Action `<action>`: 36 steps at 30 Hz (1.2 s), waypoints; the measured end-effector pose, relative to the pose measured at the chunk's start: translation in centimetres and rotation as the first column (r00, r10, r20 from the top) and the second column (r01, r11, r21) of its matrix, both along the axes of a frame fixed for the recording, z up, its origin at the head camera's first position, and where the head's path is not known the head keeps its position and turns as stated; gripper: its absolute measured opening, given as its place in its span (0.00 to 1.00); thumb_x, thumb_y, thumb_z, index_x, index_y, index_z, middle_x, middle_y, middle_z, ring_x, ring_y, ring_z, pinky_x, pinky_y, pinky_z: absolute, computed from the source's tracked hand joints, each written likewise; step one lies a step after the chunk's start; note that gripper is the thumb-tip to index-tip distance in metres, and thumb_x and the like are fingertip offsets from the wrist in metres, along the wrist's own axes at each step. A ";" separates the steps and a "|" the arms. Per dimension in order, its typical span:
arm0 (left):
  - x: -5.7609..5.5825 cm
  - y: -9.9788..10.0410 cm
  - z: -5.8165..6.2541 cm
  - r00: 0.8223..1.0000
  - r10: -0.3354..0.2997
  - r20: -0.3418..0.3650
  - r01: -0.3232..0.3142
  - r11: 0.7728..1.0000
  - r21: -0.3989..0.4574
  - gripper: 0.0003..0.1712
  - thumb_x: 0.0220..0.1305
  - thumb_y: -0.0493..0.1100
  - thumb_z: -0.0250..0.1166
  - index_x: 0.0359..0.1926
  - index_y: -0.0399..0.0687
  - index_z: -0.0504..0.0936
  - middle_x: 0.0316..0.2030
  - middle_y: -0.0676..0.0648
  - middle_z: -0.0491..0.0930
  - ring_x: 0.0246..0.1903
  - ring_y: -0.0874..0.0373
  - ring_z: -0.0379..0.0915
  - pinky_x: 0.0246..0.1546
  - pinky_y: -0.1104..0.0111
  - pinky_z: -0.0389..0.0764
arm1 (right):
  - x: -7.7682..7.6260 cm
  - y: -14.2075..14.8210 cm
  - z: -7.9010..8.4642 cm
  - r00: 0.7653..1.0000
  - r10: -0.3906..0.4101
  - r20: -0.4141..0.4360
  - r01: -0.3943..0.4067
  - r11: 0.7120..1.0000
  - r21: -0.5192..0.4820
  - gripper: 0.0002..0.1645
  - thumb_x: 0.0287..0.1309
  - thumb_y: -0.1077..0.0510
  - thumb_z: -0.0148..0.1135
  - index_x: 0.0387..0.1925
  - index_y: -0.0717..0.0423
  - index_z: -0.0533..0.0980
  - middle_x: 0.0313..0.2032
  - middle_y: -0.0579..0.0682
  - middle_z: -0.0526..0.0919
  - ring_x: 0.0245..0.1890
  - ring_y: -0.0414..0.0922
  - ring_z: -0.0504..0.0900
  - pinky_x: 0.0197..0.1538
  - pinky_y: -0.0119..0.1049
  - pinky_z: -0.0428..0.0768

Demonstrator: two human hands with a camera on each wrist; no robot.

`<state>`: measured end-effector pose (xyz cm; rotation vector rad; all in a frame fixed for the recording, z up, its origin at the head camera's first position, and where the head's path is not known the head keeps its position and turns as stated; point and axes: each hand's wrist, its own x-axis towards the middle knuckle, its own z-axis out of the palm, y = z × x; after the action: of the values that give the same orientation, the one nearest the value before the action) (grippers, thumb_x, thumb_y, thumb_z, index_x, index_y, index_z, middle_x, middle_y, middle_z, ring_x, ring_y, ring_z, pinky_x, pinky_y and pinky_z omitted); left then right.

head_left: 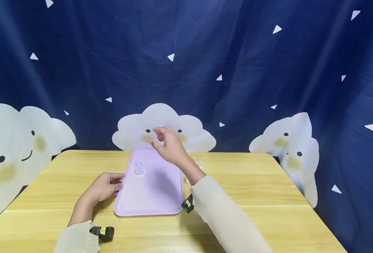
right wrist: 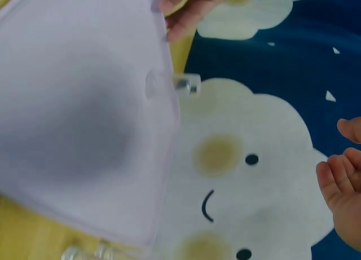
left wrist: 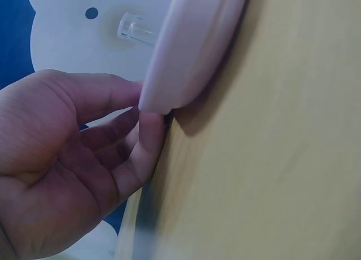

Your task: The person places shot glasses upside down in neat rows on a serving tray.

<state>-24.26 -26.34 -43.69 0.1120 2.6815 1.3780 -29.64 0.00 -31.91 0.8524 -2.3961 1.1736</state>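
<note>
A pale purple tray (head_left: 154,203) lies on the wooden table, and a small clear glass vessel (head_left: 139,168) stands upright on it toward the far left corner. My left hand (head_left: 105,186) is at the tray's left edge. In the left wrist view its fingertips pinch the rim (left wrist: 169,62), one finger at the top and another just under the lip. Raised above the tray's far end, my right hand (head_left: 170,144) has its thumb and fingers spread apart and loosely bent, with nothing between them. It casts a soft shadow onto the tray.
Beyond the tray's right edge stand more clear glass pieces (head_left: 202,163), partly behind my right forearm; the right wrist view catches them (right wrist: 73,253) at its bottom edge. A dark blue curtain (head_left: 192,80) with white clouds hangs along the table's (head_left: 252,196) far edge.
</note>
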 end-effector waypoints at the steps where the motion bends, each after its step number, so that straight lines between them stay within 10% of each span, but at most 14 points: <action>1: 0.0 0.0 0.0 1.000 0.006 0.003 -0.006 1.000 0.001 0.24 0.67 0.28 0.61 0.63 0.24 0.75 0.51 0.31 0.81 0.41 0.51 0.81 0.36 0.64 0.88 | 0.0 0.4 0.0 1.000 -0.004 -0.006 0.004 1.000 0.000 0.24 0.63 0.62 0.69 0.59 0.66 0.78 0.47 0.58 0.80 0.47 0.53 0.84 0.54 0.35 0.84; 36: 0.1 -0.1 -0.2 1.000 0.002 -0.007 -0.002 1.000 -0.007 0.25 0.67 0.28 0.61 0.64 0.25 0.75 0.52 0.32 0.81 0.41 0.51 0.80 0.37 0.64 0.88 | -1.8 13.0 -5.8 0.969 -0.247 0.018 0.243 0.964 0.109 0.24 0.60 0.61 0.70 0.57 0.64 0.78 0.46 0.58 0.83 0.47 0.54 0.83 0.48 0.46 0.85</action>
<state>-24.18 -26.44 -43.90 0.1133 2.6927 1.3716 -31.44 12.98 -37.67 0.5497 -2.5210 0.9781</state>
